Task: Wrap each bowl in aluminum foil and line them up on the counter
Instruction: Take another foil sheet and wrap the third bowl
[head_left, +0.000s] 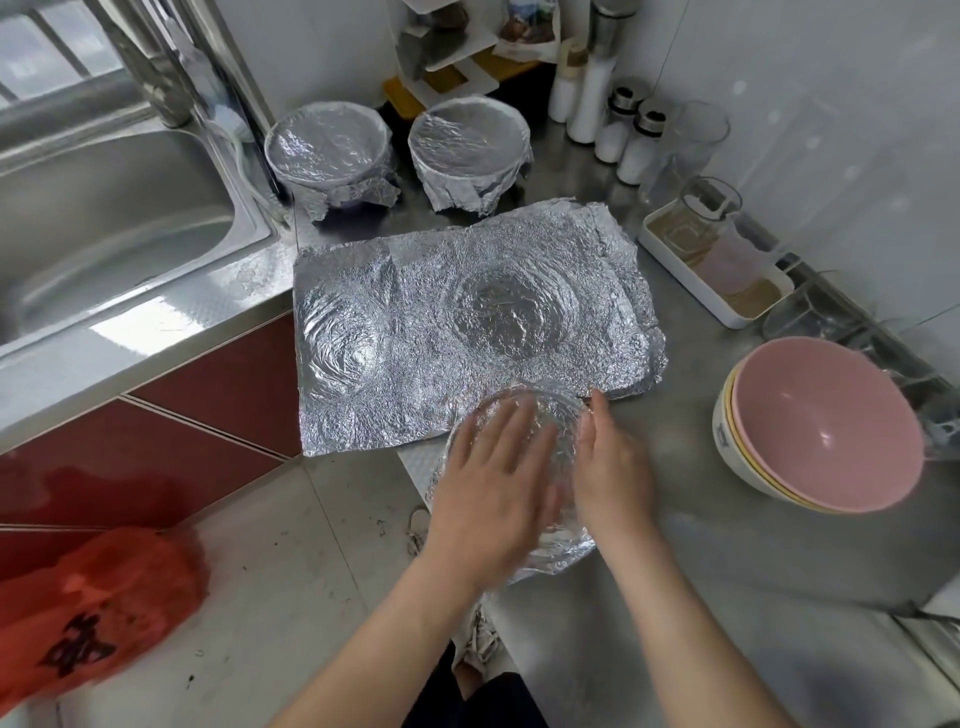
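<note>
The large foil sheet (467, 322) lies flat, likely ready for further wraps. Right of it wait the stacked bowls (821, 426); behind it two wrapped bowls (330, 150) stand lined up. At its near edge sits the foil-covered bowl (545, 410). The left hand (493, 478) presses on it flat with fingers spread, and the right hand (608, 467) lies straight-fingered against its side, apparently moulding the foil down.

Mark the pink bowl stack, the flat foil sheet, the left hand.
pink bowl stack (826, 431), head view, top bowl's inside.
flat foil sheet (426, 332), head view, its middle.
left hand (493, 478), head view, its back.
</note>
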